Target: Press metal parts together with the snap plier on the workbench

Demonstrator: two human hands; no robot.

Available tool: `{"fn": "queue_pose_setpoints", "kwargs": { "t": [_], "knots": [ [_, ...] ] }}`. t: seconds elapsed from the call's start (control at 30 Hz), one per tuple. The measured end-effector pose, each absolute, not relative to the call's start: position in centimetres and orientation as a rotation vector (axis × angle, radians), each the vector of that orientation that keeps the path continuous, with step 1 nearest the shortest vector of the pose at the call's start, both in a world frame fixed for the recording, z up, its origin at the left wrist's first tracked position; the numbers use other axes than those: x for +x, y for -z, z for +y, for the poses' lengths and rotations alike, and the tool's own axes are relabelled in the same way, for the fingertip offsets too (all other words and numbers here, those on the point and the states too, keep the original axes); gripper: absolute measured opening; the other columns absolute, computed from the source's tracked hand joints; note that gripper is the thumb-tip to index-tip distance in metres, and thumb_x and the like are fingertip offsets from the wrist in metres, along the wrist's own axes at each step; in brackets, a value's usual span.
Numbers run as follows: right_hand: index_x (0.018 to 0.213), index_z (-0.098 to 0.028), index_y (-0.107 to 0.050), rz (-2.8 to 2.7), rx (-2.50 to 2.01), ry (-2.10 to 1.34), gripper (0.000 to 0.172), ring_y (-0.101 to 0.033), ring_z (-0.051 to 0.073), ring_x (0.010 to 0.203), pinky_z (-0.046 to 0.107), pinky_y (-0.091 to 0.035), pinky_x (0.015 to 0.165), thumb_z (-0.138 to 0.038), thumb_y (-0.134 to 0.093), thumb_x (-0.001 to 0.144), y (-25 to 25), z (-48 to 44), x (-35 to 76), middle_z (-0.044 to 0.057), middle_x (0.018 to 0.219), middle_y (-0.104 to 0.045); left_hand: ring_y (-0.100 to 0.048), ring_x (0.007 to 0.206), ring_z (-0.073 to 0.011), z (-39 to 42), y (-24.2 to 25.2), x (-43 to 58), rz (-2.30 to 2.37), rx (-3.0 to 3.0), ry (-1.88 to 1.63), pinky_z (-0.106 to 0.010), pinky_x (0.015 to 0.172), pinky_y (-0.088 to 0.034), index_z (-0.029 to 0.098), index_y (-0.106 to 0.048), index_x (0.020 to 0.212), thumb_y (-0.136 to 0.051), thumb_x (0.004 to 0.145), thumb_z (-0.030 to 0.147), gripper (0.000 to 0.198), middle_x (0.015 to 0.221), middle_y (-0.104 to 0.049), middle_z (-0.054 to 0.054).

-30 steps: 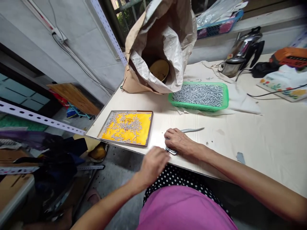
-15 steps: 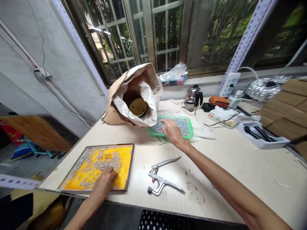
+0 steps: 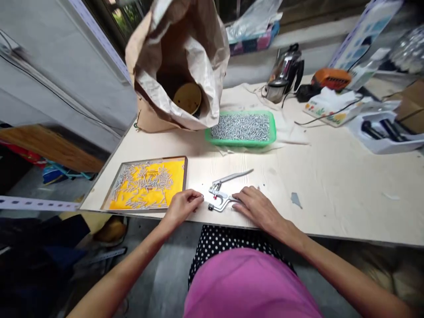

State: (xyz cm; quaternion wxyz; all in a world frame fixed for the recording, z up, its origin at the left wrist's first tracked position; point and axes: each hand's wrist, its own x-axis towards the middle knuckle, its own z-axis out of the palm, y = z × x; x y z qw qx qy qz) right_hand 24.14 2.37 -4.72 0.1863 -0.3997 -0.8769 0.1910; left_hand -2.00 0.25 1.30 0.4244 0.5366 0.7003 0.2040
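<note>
Metal snap pliers (image 3: 222,193) lie on the pale table (image 3: 331,190) near its front edge. My right hand (image 3: 256,206) rests on the pliers' lower handle, fingers curled loosely over it. My left hand (image 3: 183,204) sits just left of the pliers' jaws with its fingertips pinched together; whatever it pinches is too small to make out. A yellow tray (image 3: 148,183) strewn with small metal pins lies to the left of my left hand. A green basket (image 3: 241,129) full of the same pins stands farther back.
A big crumpled paper sack (image 3: 180,62) with a round tin inside stands at the back left. A kettle (image 3: 283,73), an orange tool (image 3: 331,78), cables and a white tray (image 3: 386,132) line the back right. Table edge runs close to my body.
My right hand came back from the green basket to the pliers. My left hand left the yellow tray and moved right to the pliers' jaws. The view tilted down.
</note>
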Motion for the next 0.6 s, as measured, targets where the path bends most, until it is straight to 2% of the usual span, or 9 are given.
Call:
{"fn": "queue_pose_setpoints", "kwargs": {
  "t": [0.2, 0.37, 0.5, 0.6],
  "knots": [
    [0.101, -0.015, -0.064, -2.414, -1.213, -0.514, 0.015, -0.058, 0.021, 0.086, 0.034, -0.049, 0.076, -0.022, -0.051, 0.096, 6.5, 1.6, 24.9, 0.008, 0.092, -0.061, -0.047, 0.05, -0.0105, 0.8, 1.8, -0.6, 1.661, 1.246, -0.437, -0.022, 0.049, -0.037, 0.014, -0.068, 0.077, -0.064, 0.073, 0.046, 0.033, 0.057, -0.057, 0.002],
    [0.093, -0.016, -0.062, -2.423, -1.255, -0.483, 0.014, -0.058, 0.019, 0.079, 0.031, -0.047, 0.069, -0.021, -0.05, 0.097, 6.7, 1.6, 24.6, 0.006, 0.089, -0.059, -0.054, 0.057, -0.0128, 1.8, 2.4, -0.3, 1.736, 1.508, -0.294, -0.023, 0.055, -0.038, 0.015, -0.072, 0.078, -0.062, 0.078, 0.042, 0.029, 0.062, -0.065, -0.001],
    [0.092, -0.016, -0.062, -2.445, -1.235, -0.478, 0.013, -0.058, 0.018, 0.079, 0.03, -0.046, 0.069, -0.02, -0.05, 0.097, 6.5, 1.6, 24.6, 0.006, 0.089, -0.06, -0.061, 0.07, -0.0149, 2.5, 1.7, 0.4, 1.796, 1.665, -0.179, -0.025, 0.063, -0.04, 0.016, -0.074, 0.075, -0.063, 0.08, 0.035, 0.022, 0.078, -0.072, -0.004],
    [0.091, -0.016, -0.061, -2.448, -1.232, -0.467, 0.013, -0.058, 0.018, 0.08, 0.029, -0.045, 0.07, -0.02, -0.05, 0.097, 6.4, 1.6, 24.7, 0.006, 0.089, -0.06, -0.062, 0.072, -0.0156, 2.7, 1.3, 0.7, 1.81, 1.699, -0.12, -0.025, 0.065, -0.04, 0.017, -0.075, 0.075, -0.064, 0.079, 0.032, 0.019, 0.082, -0.073, -0.005]
  ]
}}
